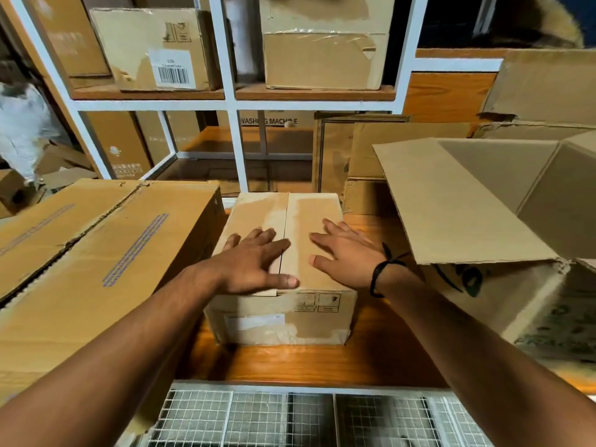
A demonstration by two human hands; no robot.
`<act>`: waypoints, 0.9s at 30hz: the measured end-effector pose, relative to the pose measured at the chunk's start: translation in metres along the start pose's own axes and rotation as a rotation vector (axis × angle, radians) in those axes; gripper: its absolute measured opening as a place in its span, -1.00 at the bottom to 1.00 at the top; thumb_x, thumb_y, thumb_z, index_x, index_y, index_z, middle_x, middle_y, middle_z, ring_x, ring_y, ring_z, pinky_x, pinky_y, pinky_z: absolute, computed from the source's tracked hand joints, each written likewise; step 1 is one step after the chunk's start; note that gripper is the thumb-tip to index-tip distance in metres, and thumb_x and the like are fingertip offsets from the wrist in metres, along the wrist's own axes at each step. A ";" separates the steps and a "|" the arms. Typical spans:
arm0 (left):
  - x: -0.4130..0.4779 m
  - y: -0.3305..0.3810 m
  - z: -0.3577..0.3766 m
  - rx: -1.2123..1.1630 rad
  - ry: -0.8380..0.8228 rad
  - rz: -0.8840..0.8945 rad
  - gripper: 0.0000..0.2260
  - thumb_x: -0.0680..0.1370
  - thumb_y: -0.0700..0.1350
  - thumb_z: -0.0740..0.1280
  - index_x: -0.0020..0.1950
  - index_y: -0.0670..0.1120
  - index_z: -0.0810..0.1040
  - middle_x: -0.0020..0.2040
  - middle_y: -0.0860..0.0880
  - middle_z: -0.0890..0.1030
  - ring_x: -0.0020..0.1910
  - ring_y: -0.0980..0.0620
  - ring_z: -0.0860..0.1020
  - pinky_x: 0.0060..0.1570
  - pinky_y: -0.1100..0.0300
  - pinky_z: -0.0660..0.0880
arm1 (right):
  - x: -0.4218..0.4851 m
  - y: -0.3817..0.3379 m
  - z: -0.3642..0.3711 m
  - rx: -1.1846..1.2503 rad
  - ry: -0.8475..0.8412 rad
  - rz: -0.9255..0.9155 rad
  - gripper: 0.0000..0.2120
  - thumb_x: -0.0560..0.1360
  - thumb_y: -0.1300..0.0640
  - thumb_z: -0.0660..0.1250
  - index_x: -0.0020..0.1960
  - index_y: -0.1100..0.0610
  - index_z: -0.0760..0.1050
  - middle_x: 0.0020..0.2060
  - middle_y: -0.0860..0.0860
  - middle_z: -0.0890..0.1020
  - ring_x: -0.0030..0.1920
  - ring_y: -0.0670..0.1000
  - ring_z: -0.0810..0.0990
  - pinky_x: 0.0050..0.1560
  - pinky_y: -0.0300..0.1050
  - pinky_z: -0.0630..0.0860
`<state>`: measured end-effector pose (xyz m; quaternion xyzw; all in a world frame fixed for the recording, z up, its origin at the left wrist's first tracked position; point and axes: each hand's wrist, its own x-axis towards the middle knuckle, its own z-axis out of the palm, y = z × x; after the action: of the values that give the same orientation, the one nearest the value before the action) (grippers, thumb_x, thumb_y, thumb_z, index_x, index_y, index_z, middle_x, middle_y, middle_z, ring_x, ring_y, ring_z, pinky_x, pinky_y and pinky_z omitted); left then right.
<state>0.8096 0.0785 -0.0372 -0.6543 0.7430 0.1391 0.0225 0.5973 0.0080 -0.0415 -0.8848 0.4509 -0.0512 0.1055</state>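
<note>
Head view: the small cardboard box point(283, 272) sits on the wooden shelf point(322, 362), between the large closed carton point(96, 253) on the left and the open carton point(503, 221) on the right. Left hand point(254, 262) lies flat on the left top flap, fingers spread and straight. Right hand point(346, 253) lies flat on the right flap, fingers likewise extended. Both flaps are closed, seam centred. A black cord bracelet point(379, 275) circles the right wrist.

Left grip point(254, 264) and right grip point(346, 258) lie flat, fingers spread.
</note>
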 end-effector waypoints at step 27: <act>-0.066 -0.032 -0.071 0.829 0.239 0.033 -0.65 0.57 -0.06 0.24 0.36 0.11 0.44 0.54 -0.06 0.17 0.55 -0.10 -0.05 0.43 -0.21 -0.26 | 0.003 -0.086 0.025 -0.150 -0.004 -0.188 -0.38 0.55 -0.25 0.09 0.54 -0.18 -0.02 0.55 -0.08 0.05 0.54 0.01 0.03 0.47 0.20 0.01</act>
<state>0.8605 0.1224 0.0395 -0.5894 0.7439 -0.2475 0.1949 0.6715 0.0588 -0.0455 -0.9287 0.3685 -0.0249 0.0345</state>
